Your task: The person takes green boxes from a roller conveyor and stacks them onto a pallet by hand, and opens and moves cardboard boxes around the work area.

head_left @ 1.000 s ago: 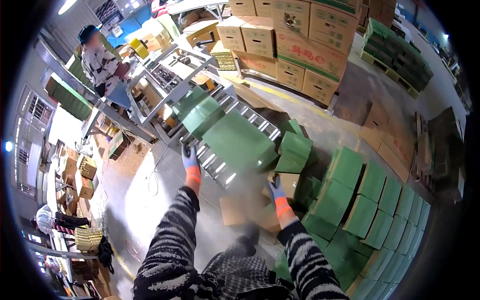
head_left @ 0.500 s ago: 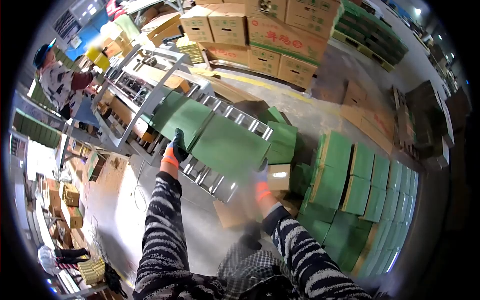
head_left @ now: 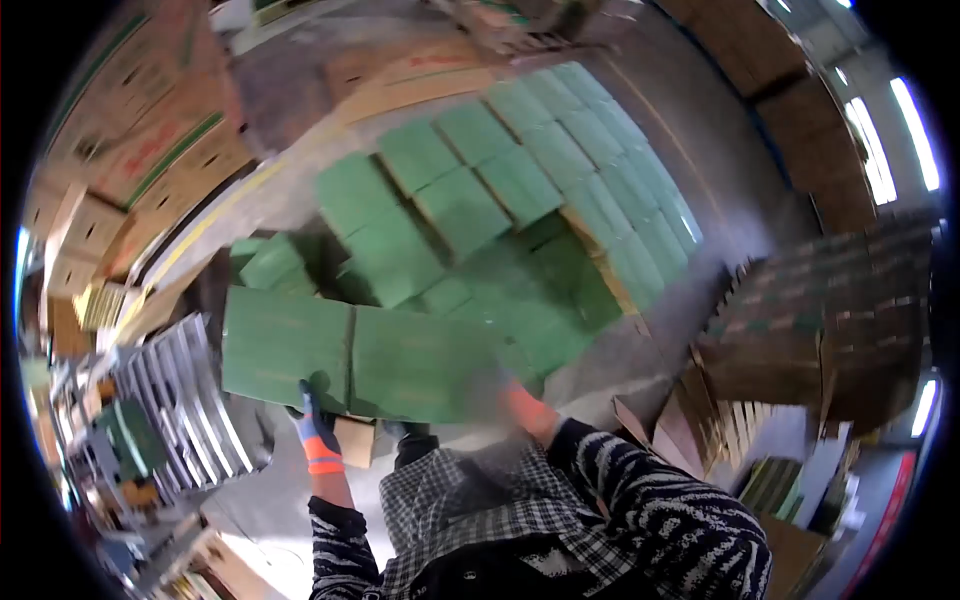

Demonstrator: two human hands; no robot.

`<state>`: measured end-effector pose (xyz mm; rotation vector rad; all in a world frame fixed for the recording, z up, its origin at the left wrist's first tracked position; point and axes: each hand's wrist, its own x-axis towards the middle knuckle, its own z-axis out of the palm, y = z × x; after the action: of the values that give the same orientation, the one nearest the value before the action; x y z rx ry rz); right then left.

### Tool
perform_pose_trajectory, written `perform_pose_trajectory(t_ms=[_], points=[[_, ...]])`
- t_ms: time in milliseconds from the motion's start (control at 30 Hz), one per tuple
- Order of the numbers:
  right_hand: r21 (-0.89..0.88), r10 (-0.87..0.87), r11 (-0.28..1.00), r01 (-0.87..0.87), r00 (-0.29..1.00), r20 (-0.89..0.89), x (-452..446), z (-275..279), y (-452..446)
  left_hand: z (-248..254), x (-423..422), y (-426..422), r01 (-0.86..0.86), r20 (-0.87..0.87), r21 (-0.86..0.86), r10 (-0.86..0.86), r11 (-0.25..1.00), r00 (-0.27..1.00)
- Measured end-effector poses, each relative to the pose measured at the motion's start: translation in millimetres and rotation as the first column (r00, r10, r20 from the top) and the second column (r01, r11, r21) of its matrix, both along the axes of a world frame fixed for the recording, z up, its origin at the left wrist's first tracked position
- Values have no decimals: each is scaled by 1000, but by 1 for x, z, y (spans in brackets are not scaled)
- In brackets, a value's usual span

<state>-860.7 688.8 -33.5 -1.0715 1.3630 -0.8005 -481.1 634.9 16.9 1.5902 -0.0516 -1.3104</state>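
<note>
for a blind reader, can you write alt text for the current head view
A person's gloved left hand holds two green boxes side by side, the right hand blurred at their edge. Stacked green boxes stand beyond; a roller conveyor and brown cartons at left.

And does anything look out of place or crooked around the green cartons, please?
Yes: a loose green carton lies askew, left of the stacked green cartons. It looks odd because those stand in fairly straight rows. I see no obvious spill.

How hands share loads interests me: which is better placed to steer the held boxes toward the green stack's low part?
Probably the right hand, by the right end of the held boxes, nearer the low part than the left hand.
</note>
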Motion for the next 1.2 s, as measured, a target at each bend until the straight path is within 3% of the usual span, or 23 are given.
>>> perform_pose_trajectory(t_ms=[67,100,133,167,233,300,333,367,400,500,633,700,733,800,833,867,933,1000,1033,1067,1100,1133,1200], points=[[315,-277,924,218,948,158,-69,20,29,-44,-81,-12,158,-187,-53,-165,986,968],[534,-475,792,296,848,234,-107,28,46,-21,-151,-23,105,17,33,-106,994,994],[394,-359,876,278,921,149,-149,6,77,-52,-189,-26,192,13,45,-193,980,981],[244,-244,943,228,969,39,-186,-40,119,-37,-236,-35,347,9,200,-356,916,934],[405,-430,830,382,903,30,-240,-47,129,-108,-310,-35,432,17,154,-439,889,898],[672,-762,491,555,647,21,-288,-64,144,-152,-380,-42,515,-152,194,-493,835,857],[656,-822,428,622,569,-3,-314,-101,166,-157,-422,-50,551,-127,263,-538,792,833],[709,-825,419,567,564,36,-339,-96,162,-189,-453,-52,581,-131,249,-568,775,813],[676,-842,436,595,535,72,-356,-105,166,-232,-473,-57,678,-168,79,-660,731,732],[697,-861,354,623,508,-16,-397,-138,167,-280,-546,-79,751,-173,62,-734,657,657],[669,-878,381,638,478,44,-430,-168,138,-340,-592,-107,862,12,-46,-863,504,505],[641,-841,462,613,533,96,-446,-194,121,-416,-584,-111,935,404,-247,-850,254,338],[645,-859,453,616,495,132,-450,-207,113,-390,-589,-127,989,512,-3,-849,151,131],[657,-887,434,616,419,194,-451,-230,101,-351,-597,-145,825,683,543,-488,-158,-543],[652,-870,437,620,474,132,-450,-236,95,-353,-595,-146,678,634,713,-251,-175,-731],[642,-874,449,622,455,171,-449,-237,95,-352,-595,-144,620,609,772,-116,-137,-785],[617,-867,487,619,430,252,-445,-225,93,-397,-571,-119,951,933,300,-228,71,-278],[609,-816,545,576,532,227,-446,-250,115,-370,-549,-83,755,755,655,80,-30,-651],[676,-888,424,602,422,182,-438,-251,128,-324,-540,-71,837,807,540,-227,-89,-545],[743,-922,330,583,369,120,-437,-265,150,-255,-523,-53,945,768,324,-570,-48,-292],[736,-863,353,577,505,19,-422,-247,148,-198,-501,-37,983,658,173,-750,62,-69],[759,-746,504,411,650,143,-424,-281,179,-137,-479,-14,983,552,80,-829,167,96],[879,-550,381,285,835,-32,-380,-236,163,-153,-412,41,979,294,111,-947,168,129]])
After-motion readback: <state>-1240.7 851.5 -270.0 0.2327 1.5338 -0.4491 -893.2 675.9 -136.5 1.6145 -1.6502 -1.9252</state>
